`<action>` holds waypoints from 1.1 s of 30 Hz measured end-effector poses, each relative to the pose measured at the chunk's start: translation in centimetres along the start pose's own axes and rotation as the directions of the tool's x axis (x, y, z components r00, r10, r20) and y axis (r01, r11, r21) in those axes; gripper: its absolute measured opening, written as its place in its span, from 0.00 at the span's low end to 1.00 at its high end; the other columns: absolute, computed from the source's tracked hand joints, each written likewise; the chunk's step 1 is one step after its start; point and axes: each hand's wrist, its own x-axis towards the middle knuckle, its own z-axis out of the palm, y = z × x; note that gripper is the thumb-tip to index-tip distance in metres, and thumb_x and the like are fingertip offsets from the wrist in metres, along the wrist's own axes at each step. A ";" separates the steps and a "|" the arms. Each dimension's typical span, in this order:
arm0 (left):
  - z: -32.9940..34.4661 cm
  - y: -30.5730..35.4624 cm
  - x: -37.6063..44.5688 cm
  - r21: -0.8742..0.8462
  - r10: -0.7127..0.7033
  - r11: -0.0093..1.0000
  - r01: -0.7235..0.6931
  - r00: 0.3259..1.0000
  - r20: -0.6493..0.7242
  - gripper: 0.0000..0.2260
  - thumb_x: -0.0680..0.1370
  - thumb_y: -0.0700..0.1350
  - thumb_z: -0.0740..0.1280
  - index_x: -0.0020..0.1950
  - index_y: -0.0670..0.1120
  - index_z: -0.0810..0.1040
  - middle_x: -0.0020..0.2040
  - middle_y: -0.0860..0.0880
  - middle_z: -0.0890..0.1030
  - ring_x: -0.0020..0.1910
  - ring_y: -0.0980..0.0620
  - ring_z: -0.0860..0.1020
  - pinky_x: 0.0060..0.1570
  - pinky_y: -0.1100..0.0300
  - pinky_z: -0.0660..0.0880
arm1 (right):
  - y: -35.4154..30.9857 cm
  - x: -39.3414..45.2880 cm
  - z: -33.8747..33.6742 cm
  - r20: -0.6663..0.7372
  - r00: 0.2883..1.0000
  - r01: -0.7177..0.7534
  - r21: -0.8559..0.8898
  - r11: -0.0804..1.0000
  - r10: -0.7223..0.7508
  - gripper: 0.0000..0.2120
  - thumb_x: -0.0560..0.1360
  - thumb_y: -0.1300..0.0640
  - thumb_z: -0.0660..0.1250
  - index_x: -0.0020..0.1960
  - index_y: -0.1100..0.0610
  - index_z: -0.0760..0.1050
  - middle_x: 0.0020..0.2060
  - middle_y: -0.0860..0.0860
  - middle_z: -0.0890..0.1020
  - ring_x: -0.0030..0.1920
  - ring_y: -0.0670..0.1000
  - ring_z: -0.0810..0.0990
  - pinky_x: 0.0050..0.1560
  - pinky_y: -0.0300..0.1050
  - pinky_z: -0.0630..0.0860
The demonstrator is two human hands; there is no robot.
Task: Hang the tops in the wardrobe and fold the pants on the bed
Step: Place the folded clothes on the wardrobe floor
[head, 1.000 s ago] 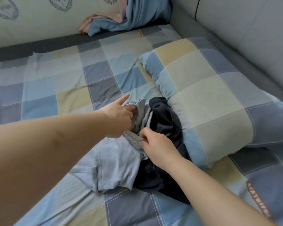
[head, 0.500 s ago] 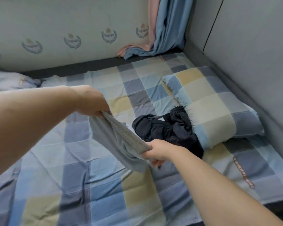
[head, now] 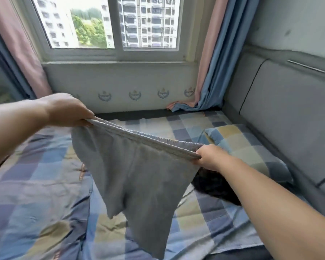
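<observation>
A pair of grey shorts (head: 135,181) hangs spread in the air above the bed (head: 36,194), legs pointing down. My left hand (head: 68,109) grips the left end of the elastic waistband and my right hand (head: 210,156) grips the right end, pulling the band taut between them. A dark garment (head: 212,186) lies crumpled on the bed under my right forearm, partly hidden by the arm and the shorts.
A checked pillow (head: 248,147) lies at the right against the grey padded headboard (head: 289,119). Beyond the bed are the window wall (head: 120,83) and pink and blue curtains (head: 208,72), whose ends rest on the mattress corner.
Both hands have lifted the grey shorts off the bed and pulled the waistband wide apart. The view has tilted up to show the window.
</observation>
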 end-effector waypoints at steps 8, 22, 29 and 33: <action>-5.7 -3.1 -11.3 -0.067 -0.276 0.958 0.277 0.961 0.021 0.12 0.79 0.58 0.60 0.55 0.55 0.78 0.64 0.58 0.73 0.55 0.52 0.79 0.53 0.60 0.74 | -6.3 -7.0 -12.0 -0.246 0.962 0.066 -0.214 0.975 -0.119 0.13 0.78 0.43 0.58 0.41 0.49 0.73 0.40 0.47 0.75 0.45 0.52 0.76 0.40 0.43 0.69; -6.8 -4.2 -19.8 -0.365 -0.642 0.703 0.610 0.765 0.043 0.10 0.78 0.48 0.63 0.42 0.46 0.80 0.42 0.50 0.78 0.43 0.49 0.77 0.37 0.59 0.70 | -10.8 -11.7 -19.9 -0.516 0.800 0.139 -0.338 0.931 -0.307 0.09 0.77 0.45 0.63 0.47 0.49 0.78 0.47 0.46 0.79 0.50 0.51 0.78 0.47 0.46 0.75; -5.9 -4.7 -19.3 -0.430 -0.665 0.665 0.611 0.746 0.031 0.08 0.77 0.50 0.66 0.41 0.49 0.80 0.35 0.55 0.73 0.38 0.52 0.74 0.32 0.61 0.65 | -10.4 -10.0 -19.3 -0.491 0.806 0.123 -0.409 0.904 -0.331 0.12 0.75 0.41 0.62 0.38 0.47 0.71 0.42 0.46 0.81 0.40 0.50 0.75 0.38 0.42 0.69; -3.9 -4.2 -16.4 -0.458 -0.641 0.647 0.610 0.760 0.108 0.06 0.75 0.50 0.68 0.44 0.49 0.83 0.38 0.54 0.76 0.42 0.51 0.77 0.39 0.60 0.72 | -9.4 -7.3 -18.2 -0.479 0.835 0.113 -0.332 0.936 -0.271 0.10 0.75 0.40 0.62 0.47 0.44 0.78 0.44 0.46 0.81 0.41 0.51 0.77 0.38 0.43 0.70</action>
